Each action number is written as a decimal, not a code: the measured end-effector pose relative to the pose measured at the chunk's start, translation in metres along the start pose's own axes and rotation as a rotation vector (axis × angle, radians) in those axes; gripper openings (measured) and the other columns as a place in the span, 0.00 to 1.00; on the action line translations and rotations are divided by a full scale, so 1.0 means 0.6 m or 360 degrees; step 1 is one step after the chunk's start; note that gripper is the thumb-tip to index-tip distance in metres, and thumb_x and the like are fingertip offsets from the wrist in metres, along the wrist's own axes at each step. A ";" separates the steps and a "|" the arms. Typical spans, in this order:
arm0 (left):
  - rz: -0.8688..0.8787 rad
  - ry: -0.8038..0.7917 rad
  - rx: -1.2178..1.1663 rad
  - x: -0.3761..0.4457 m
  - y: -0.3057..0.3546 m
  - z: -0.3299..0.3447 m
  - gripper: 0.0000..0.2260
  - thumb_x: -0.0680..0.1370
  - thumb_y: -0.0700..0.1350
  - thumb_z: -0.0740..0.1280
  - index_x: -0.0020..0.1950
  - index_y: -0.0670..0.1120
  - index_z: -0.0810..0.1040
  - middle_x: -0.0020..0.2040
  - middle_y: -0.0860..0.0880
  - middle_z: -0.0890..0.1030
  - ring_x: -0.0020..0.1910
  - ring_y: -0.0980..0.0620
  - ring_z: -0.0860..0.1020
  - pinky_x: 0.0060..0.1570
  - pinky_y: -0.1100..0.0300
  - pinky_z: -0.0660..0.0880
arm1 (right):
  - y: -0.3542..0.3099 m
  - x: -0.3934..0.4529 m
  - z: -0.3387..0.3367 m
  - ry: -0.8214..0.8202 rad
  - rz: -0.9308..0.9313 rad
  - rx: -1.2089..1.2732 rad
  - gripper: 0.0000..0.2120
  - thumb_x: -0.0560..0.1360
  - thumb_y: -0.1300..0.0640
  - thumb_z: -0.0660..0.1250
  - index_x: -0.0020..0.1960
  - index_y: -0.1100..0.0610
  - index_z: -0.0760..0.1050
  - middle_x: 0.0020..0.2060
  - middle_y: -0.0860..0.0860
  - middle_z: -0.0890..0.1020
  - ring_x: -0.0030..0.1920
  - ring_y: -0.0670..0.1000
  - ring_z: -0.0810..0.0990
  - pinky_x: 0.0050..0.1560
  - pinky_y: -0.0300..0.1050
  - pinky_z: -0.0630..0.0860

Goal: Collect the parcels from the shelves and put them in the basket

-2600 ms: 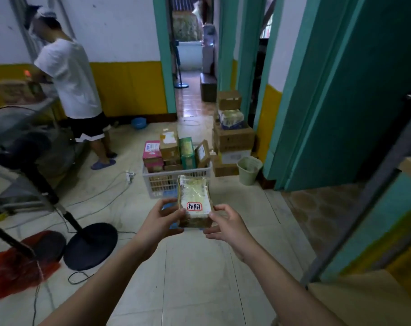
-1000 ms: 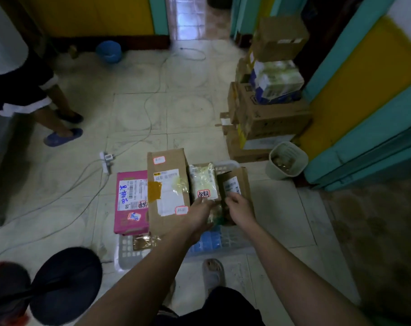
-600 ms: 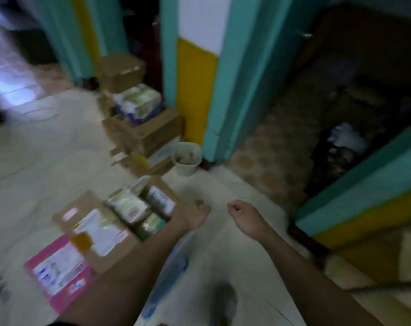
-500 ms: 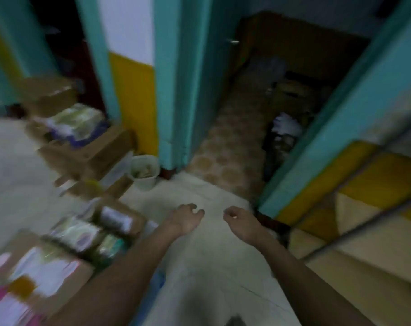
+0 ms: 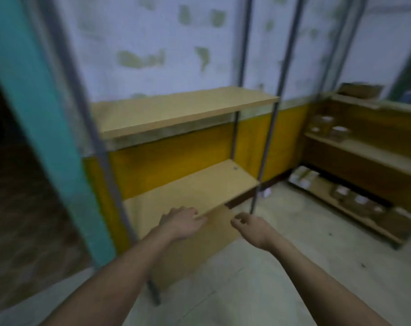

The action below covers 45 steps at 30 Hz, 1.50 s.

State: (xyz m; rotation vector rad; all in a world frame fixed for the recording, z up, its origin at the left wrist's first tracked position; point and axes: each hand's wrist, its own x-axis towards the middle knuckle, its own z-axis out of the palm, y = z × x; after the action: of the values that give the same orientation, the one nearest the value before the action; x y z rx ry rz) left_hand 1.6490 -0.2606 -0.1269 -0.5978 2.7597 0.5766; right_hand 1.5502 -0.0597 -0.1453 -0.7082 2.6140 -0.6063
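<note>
A metal-framed rack with bare wooden shelves (image 5: 183,109) stands straight ahead against the wall. My left hand (image 5: 181,223) hangs in front of its lower shelf (image 5: 192,184), fingers loosely curled, holding nothing. My right hand (image 5: 251,229) floats beside it over the floor, also holding nothing. Small parcels (image 5: 326,122) lie on a second rack (image 5: 364,147) along the right wall, and more parcels (image 5: 362,201) sit on its bottom shelf. A cardboard box (image 5: 359,90) rests on top of that rack. The basket is out of view. The picture is blurred.
A teal door frame (image 5: 35,114) rises at the left, with a dark opening beyond it. Grey upright posts (image 5: 270,118) of the rack stand between me and the right rack. Pale tiled floor (image 5: 282,278) spreads below my arms.
I put the yellow parcel into the basket, let go of it, and turned right. The view swung from the basket past the doorway to the shelves. Both hands now hold nothing.
</note>
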 end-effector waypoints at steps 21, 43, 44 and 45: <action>0.0732 -0.0285 0.0235 0.760 0.760 0.085 0.39 0.73 0.76 0.45 0.77 0.56 0.65 0.79 0.47 0.63 0.76 0.41 0.62 0.72 0.44 0.63 | 0.652 0.372 -0.469 0.0320 0.0906 0.0105 0.29 0.80 0.37 0.57 0.74 0.53 0.69 0.70 0.53 0.75 0.68 0.55 0.74 0.66 0.51 0.71; 0.0632 -0.0536 0.0000 1.387 1.359 0.255 0.28 0.82 0.61 0.56 0.80 0.54 0.60 0.77 0.47 0.66 0.73 0.44 0.67 0.67 0.53 0.68 | 1.320 0.863 -0.768 0.0245 0.1108 0.0656 0.25 0.81 0.43 0.59 0.71 0.57 0.72 0.66 0.54 0.77 0.63 0.54 0.77 0.61 0.46 0.74; 0.0635 -0.0548 -0.0032 1.419 1.375 0.263 0.28 0.82 0.62 0.56 0.80 0.54 0.60 0.77 0.47 0.66 0.73 0.44 0.67 0.68 0.52 0.68 | 1.340 0.893 -0.771 0.0274 0.1098 0.0670 0.24 0.81 0.44 0.59 0.71 0.57 0.73 0.66 0.54 0.77 0.63 0.54 0.77 0.58 0.45 0.74; 0.0631 -0.0562 -0.0067 1.456 1.389 0.273 0.28 0.82 0.62 0.56 0.80 0.54 0.60 0.78 0.47 0.65 0.73 0.44 0.67 0.69 0.52 0.68 | 1.360 0.925 -0.771 0.0318 0.1086 0.0697 0.22 0.81 0.46 0.60 0.71 0.57 0.73 0.66 0.53 0.77 0.62 0.53 0.78 0.53 0.42 0.74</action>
State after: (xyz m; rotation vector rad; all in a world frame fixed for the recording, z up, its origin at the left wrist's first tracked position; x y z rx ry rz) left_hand 0.5372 0.2106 -0.2886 0.0532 2.5344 0.7428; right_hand 0.5806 0.4188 -0.2827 0.3831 2.5191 -0.9984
